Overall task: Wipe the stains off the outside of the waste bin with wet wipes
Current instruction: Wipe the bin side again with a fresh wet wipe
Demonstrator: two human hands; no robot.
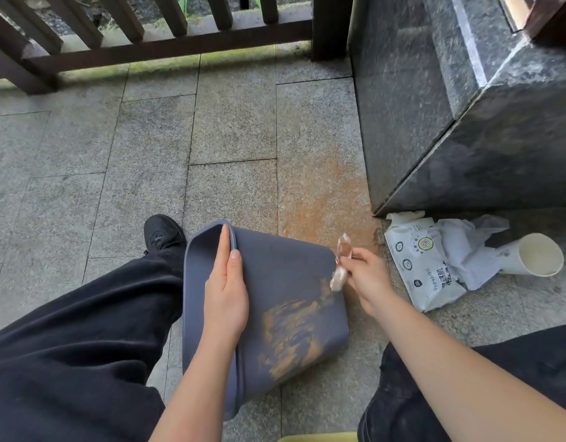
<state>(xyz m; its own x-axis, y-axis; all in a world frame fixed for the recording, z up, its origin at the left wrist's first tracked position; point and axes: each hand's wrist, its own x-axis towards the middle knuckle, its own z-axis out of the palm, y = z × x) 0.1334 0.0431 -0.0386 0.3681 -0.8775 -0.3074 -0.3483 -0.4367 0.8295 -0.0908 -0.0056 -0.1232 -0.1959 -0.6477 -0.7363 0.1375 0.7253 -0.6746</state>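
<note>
A blue-grey waste bin (284,275) lies tilted on the stone floor between my legs, one side facing up. Orange-brown stains (291,333) smear the lower part of that side. My left hand (225,288) grips the bin's rim, thumb on the outside and fingers along the edge. My right hand (366,277) hovers just right of the bin, pinching a crumpled, orange-soiled wet wipe (340,263) near the bin's right edge. A white pack of wet wipes (425,266) lies on the floor to the right.
A white paper cup (535,255) lies on its side beside crumpled white wipes (466,247). A dark granite block (482,106) rises at the right, a wooden railing (147,36) at the back. My black-trousered legs and a black shoe (163,232) flank the bin.
</note>
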